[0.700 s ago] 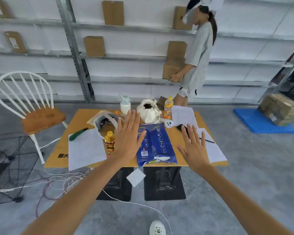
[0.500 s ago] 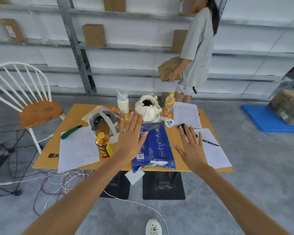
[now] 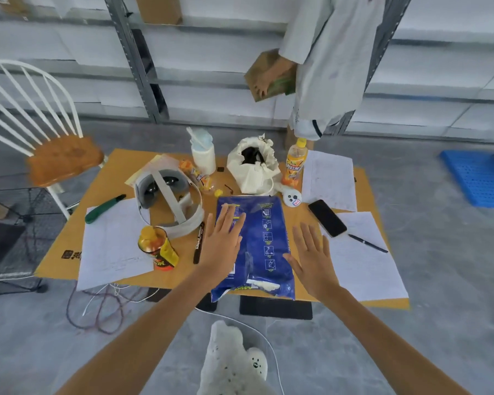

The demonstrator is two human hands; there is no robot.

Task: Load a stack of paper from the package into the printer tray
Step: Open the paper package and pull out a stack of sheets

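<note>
Across the cluttered table [image 3: 69,243], both flat, spread hands, left hand [image 3: 221,246] and right hand [image 3: 314,260], had dropped closer to the blue paper package [image 3: 257,246], apparently about to grasp it.

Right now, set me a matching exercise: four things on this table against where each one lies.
Things:
1. black phone
2. green utility knife
3. black marker
4. blue paper package

Places:
A. on the table's left part, at a sheet's far edge
B. between the two open hands
C. just left of the left hand
D. beyond the right hand, on the far corner of a sheet

Pairs: 1-D, 2-A, 3-C, 4-B
</note>
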